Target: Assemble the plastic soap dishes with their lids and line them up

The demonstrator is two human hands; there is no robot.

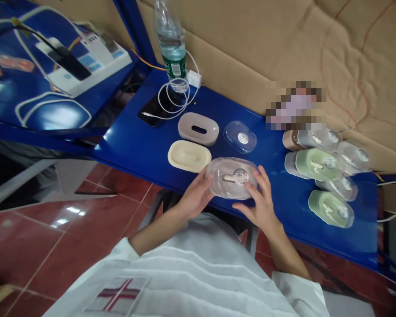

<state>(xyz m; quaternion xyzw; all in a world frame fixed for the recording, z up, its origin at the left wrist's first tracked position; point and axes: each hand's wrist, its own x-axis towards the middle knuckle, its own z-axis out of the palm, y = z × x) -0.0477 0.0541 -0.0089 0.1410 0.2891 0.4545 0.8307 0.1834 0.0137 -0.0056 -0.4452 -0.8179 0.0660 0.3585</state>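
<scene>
At the table's front edge, my left hand (197, 193) grips the left end of an oval box with a clear lid (218, 178). A round label and a pale spoon-like piece show through or on the lid. My right hand (260, 200) curls its fingers over the box's right end, one fingertip by the label, the thumb held apart below. Just behind the box lie a cream oval tray (188, 156), a pinkish-grey oval piece with a slot (186, 125) and a loose clear lid (231, 134) with a round label. The box's underside is hidden.
Several lidded oval boxes, including a green box (330, 209), stand at the right. Behind are a water bottle (171, 48), a black phone (152, 112) under a coiled white cable (159, 101), and a charger (194, 79). A power strip (102, 70) lies on the left table.
</scene>
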